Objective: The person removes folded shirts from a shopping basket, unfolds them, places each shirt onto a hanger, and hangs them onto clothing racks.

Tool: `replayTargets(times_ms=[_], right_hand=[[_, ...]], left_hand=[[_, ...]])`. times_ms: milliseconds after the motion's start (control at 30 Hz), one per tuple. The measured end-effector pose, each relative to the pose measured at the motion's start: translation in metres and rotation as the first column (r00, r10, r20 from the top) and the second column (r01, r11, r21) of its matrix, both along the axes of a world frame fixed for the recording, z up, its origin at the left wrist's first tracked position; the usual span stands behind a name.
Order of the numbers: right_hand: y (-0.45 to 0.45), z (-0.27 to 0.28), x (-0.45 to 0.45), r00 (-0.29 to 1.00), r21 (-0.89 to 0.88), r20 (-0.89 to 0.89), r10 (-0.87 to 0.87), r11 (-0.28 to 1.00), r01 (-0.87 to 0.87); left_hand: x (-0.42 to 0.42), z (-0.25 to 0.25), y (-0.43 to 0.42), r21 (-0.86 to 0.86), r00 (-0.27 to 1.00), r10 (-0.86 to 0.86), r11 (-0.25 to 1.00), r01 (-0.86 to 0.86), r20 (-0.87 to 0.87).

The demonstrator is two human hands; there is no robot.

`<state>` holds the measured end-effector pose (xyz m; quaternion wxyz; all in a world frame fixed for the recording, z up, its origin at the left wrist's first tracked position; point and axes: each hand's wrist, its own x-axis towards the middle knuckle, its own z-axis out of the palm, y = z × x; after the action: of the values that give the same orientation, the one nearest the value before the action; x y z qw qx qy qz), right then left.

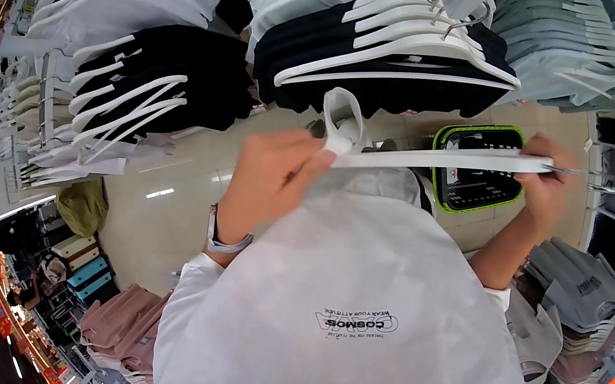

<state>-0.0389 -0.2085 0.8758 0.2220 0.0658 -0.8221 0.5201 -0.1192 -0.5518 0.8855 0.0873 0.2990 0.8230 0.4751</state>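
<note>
A white clothes hanger (445, 160) is held up between my hands, seen nearly edge-on, its metal hook pointing right. My left hand (272, 175) is closed at the hanger's left end, where a looped white collar or band of cloth (345, 111) stands up beside the fingers. At the hook end my right hand (543, 190) is wrapped around the hanger, slightly blurred. Below the hands spreads a white printed shirt (358, 278); whether it is worn or held cannot be told. Thin whitish cloth (372, 182) lies just under the hanger.
Black garments on white hangers (395, 71) hang ahead, with more black ones (173, 87) to the left and pale green ones (570, 56) to the right. A green-rimmed black basket (478, 169) rests on the tiled floor (164, 207). Folded pink clothes (124, 323) lie lower left.
</note>
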Motion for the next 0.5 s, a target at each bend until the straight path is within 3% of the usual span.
replayTargets(times_ms=[67,100,133,167,200,267,400,467,500], right_hand=[[-0.023,-0.019,-0.012,0.998,-0.217,-0.059,0.006,0.976,-0.019],[-0.028,-0.011,-0.018,0.993,-0.110,0.063,0.098,0.990,-0.090],[-0.041,-0.013,-0.022,0.990,-0.113,0.116,0.078,0.991,-0.065],[-0.052,-0.024,-0.026,0.997,-0.100,0.057,0.052,0.994,-0.047],[-0.063,-0.027,-0.030,0.997,-0.098,0.050,0.062,0.994,-0.057],[-0.087,-0.029,-0.034,0.986,-0.143,0.082,0.147,0.980,-0.135],[-0.119,-0.030,-0.035,0.993,-0.074,0.027,0.119,0.990,-0.116],[-0.121,-0.029,-0.033,0.887,-0.300,0.373,0.274,0.940,-0.164],[-0.117,-0.033,-0.035,0.888,-0.303,0.370,0.273,0.939,-0.162]], left_hand=[[0.002,0.004,0.009,-0.091,0.961,-0.106,0.992,0.085,-0.255],[0.001,0.003,0.013,-0.094,0.960,-0.118,0.991,0.097,-0.255],[-0.001,0.000,0.018,-0.030,0.932,-0.081,0.997,0.076,-0.352],[-0.001,-0.001,0.022,0.037,0.895,-0.036,0.998,0.059,-0.444],[0.002,0.002,0.025,0.033,0.894,-0.044,0.997,0.066,-0.446],[0.011,0.008,0.029,-0.113,0.943,0.049,0.989,-0.091,-0.330],[0.013,0.009,0.037,-0.122,0.968,0.059,0.988,-0.091,-0.243],[0.010,0.012,0.036,-0.167,0.986,-0.015,0.986,-0.013,-0.167],[0.009,0.012,0.034,-0.170,0.986,-0.018,0.985,-0.011,-0.168]])
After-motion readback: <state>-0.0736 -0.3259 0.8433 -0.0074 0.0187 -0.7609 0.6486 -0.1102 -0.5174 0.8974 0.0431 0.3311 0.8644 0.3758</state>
